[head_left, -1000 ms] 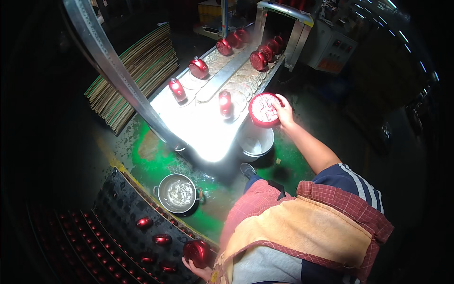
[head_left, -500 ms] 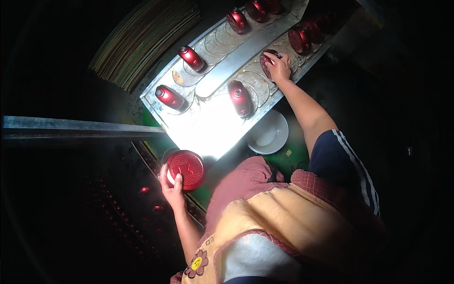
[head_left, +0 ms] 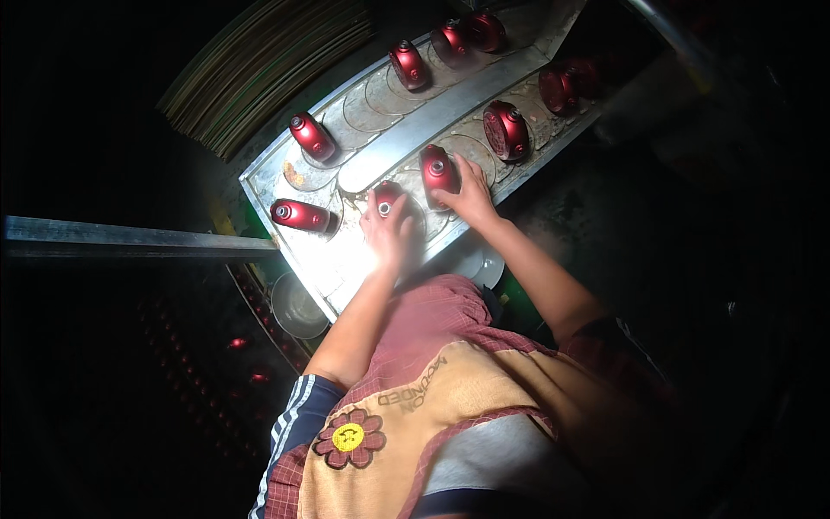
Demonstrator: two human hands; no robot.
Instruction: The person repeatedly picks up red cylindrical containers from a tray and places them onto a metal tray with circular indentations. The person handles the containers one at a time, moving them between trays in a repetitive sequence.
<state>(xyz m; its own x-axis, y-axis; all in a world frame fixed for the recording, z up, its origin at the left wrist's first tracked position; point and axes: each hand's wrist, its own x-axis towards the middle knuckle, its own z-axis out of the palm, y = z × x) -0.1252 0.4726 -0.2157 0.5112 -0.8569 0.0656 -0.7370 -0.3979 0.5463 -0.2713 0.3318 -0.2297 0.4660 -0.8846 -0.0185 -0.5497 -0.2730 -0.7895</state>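
Observation:
My left hand [head_left: 389,232] is closed round a red round-bodied flask [head_left: 386,197] with a short neck, on the brightly lit near end of a metal conveyor [head_left: 467,83]. The fingers cover much of its body. Just to the right, another glossy red flask [head_left: 438,167] stands with its neck toward me. My right hand [head_left: 468,192] grips this flask from its right side, thumb at the near side and fingers behind. Farther right along the same row sits a red flask [head_left: 506,131] with a patterned flat face, touched by neither hand.
More red flasks [head_left: 312,137] stand along the conveyor's far row, and another [head_left: 304,216] at its left corner. Pale bowls sit below the near edge, one [head_left: 298,304] at the left. A metal bar [head_left: 138,238] runs in from the left. Stacked thin boards [head_left: 259,73] lie beyond.
My left hand has carried its red flask from beside the conveyor up onto the near end. My right hand has left a farther flask and moved left to a nearer one.

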